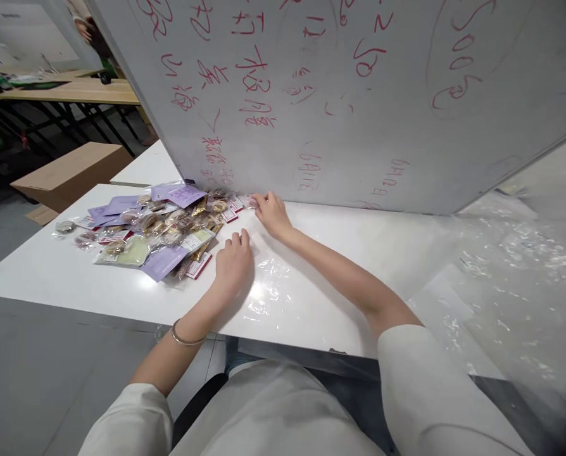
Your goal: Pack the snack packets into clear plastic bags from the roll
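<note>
My left hand rests low over the table with its fingers curled at the edge of a clear plastic bag, which lies flat and glints. Further back, my right hand pinches a small clear wrapper beside the pile; its contents are too small to make out. To the left of both hands spreads a heap of small packets: purple sachets, a pale green packet, clear-wrapped brown pieces, gold-wrapped pieces and red-and-white packets.
A whiteboard with red writing stands along the back of the white table. Clear plastic sheeting covers the right side. A cardboard box sits beyond the left end. Another person's hand shows near the desks.
</note>
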Demonstrator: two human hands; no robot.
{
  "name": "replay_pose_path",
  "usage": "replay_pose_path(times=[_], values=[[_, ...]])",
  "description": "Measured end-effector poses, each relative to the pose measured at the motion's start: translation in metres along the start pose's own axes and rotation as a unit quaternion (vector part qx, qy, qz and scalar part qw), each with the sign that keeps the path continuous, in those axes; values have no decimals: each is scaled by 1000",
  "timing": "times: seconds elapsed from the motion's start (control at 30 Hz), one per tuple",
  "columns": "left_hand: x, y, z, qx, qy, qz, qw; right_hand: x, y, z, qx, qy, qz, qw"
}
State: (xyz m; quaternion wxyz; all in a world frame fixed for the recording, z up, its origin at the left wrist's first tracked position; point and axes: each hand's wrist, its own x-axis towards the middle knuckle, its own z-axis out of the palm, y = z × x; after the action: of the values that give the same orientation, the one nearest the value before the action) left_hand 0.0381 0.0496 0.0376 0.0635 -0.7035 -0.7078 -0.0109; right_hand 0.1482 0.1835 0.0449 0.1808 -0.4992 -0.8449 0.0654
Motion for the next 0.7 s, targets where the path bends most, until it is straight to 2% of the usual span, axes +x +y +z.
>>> replay_pose_path(times=[0.07,0.17,0.23,0.3,0.37,0.43,0.53,0.6,0.7], values=[[-3,16,-2,-9,6,75,997,-20,21,-22,59,25,3,998],[-10,52,4,-40,-33,217,975,-67,60,-47,173,50,-1,984],[-14,75,11,-61,-38,304,950,-103,84,-53,218,31,30,975],[-16,93,19,-85,-32,354,931,-134,101,-52,223,-6,65,973],[-15,101,23,-124,-46,357,925,-156,110,-48,203,-44,86,974],[-12,99,25,-175,-71,337,922,-166,113,-46,181,-65,98,976],[-6,90,25,-244,-96,324,909,-168,115,-52,142,-54,88,984],[-4,85,26,-275,-102,322,900,-168,119,-57,106,-38,38,993],[-3,83,27,-309,-116,303,894,-176,131,-57,87,-32,-72,993]])
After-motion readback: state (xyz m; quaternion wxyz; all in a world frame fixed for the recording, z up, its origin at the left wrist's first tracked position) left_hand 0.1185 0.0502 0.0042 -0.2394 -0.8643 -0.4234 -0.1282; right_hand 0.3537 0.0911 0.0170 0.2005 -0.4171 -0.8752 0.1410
